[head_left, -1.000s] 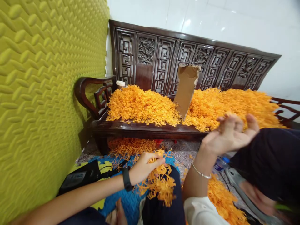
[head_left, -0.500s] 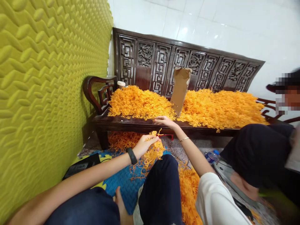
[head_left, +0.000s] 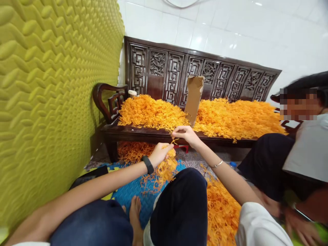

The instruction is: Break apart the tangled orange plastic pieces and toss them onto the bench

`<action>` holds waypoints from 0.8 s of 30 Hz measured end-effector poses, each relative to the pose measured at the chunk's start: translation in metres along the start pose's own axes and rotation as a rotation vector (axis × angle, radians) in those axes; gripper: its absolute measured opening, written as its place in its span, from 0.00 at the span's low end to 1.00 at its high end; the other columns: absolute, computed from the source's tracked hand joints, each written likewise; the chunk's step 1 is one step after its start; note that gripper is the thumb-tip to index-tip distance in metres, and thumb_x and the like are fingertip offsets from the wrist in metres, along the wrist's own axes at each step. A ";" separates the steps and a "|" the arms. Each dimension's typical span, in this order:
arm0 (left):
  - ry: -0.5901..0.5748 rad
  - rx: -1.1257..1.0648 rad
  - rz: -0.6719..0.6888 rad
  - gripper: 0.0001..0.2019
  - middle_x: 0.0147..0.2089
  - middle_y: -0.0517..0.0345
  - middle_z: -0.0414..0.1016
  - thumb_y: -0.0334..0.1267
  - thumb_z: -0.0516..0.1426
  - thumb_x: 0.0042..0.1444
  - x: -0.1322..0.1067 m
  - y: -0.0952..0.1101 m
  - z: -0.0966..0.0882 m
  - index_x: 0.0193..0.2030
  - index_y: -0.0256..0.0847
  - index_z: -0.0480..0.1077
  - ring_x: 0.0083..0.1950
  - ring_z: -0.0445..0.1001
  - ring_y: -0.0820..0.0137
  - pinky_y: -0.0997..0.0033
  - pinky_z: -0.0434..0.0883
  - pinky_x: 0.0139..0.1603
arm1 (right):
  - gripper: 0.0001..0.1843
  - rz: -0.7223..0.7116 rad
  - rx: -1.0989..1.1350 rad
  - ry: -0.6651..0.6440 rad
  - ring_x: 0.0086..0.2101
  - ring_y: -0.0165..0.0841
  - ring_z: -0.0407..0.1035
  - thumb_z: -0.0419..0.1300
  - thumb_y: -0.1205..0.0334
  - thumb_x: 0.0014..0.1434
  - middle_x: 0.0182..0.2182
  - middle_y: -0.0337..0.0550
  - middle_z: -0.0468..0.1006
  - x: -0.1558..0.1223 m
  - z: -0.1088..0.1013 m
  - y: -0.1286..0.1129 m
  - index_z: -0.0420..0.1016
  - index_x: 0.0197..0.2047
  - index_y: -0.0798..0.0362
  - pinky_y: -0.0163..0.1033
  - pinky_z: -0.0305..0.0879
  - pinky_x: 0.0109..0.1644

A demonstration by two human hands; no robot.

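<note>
My left hand, with a black band at the wrist, is closed on a bunch of orange strands that hangs down over my knee. My right hand, a thin bracelet on its wrist, pinches a single orange strand just above that bunch, in front of the bench edge. Both hands are close together.
A dark carved wooden bench carries a big heap of orange strands and a leaning cardboard piece. A yellow padded wall runs along the left. More strands lie on the blue mat. Another person sits at the right.
My right hand came down from the raised position at the right to the bench edge, then closed on a strand beside my left hand. The left hand rose slightly with its bunch.
</note>
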State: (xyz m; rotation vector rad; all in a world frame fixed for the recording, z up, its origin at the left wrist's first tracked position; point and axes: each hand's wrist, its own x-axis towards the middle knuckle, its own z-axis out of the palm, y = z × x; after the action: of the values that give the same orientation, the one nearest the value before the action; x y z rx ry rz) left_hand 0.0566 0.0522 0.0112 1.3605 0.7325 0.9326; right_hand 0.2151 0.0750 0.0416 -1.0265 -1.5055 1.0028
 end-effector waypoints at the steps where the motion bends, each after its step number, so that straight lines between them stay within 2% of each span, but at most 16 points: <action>1: 0.038 -0.014 0.004 0.13 0.17 0.60 0.69 0.38 0.58 0.50 -0.002 0.001 -0.001 0.19 0.33 0.72 0.17 0.61 0.79 0.77 0.56 0.20 | 0.11 -0.011 0.043 0.085 0.22 0.28 0.66 0.70 0.58 0.36 0.18 0.38 0.74 0.002 0.006 0.003 0.74 0.19 0.56 0.36 0.62 0.32; 4: 0.153 -0.062 0.023 0.13 0.20 0.58 0.71 0.37 0.58 0.50 -0.011 0.009 -0.006 0.18 0.34 0.72 0.22 0.65 0.77 0.78 0.58 0.24 | 0.11 -0.014 0.150 0.203 0.22 0.27 0.64 0.67 0.57 0.38 0.18 0.36 0.72 0.009 0.028 0.009 0.71 0.18 0.54 0.37 0.61 0.32; 9: 0.267 -0.136 0.072 0.15 0.21 0.56 0.73 0.43 0.62 0.46 -0.028 0.021 -0.010 0.17 0.35 0.71 0.26 0.70 0.72 0.74 0.63 0.30 | 0.09 0.020 0.286 0.259 0.24 0.29 0.65 0.66 0.60 0.36 0.18 0.38 0.71 0.013 0.058 -0.004 0.70 0.17 0.54 0.37 0.60 0.31; 16: 0.320 -0.256 0.172 0.11 0.25 0.56 0.74 0.41 0.61 0.46 -0.038 0.029 -0.004 0.21 0.35 0.72 0.31 0.72 0.69 0.73 0.65 0.33 | 0.06 -0.007 0.353 0.342 0.27 0.28 0.65 0.63 0.66 0.40 0.21 0.36 0.71 0.006 0.072 -0.036 0.68 0.19 0.53 0.36 0.60 0.33; 20: 0.361 -0.345 0.229 0.10 0.28 0.56 0.75 0.39 0.58 0.50 -0.043 0.031 0.003 0.25 0.35 0.71 0.32 0.71 0.72 0.74 0.65 0.34 | 0.07 0.003 0.349 0.339 0.29 0.29 0.66 0.62 0.67 0.43 0.22 0.37 0.70 0.005 0.081 -0.053 0.66 0.20 0.53 0.37 0.59 0.33; 24: 0.395 -0.399 0.255 0.08 0.29 0.56 0.75 0.38 0.59 0.48 -0.051 0.035 0.005 0.24 0.34 0.71 0.33 0.72 0.71 0.75 0.63 0.32 | 0.08 0.021 0.367 0.316 0.30 0.30 0.67 0.60 0.68 0.45 0.22 0.38 0.70 0.003 0.088 -0.060 0.64 0.21 0.53 0.38 0.59 0.33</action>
State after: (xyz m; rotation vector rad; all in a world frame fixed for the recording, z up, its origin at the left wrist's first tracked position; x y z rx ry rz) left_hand 0.0333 0.0040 0.0418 0.9371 0.6281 1.4913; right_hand 0.1209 0.0521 0.0867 -0.8875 -1.0100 1.0306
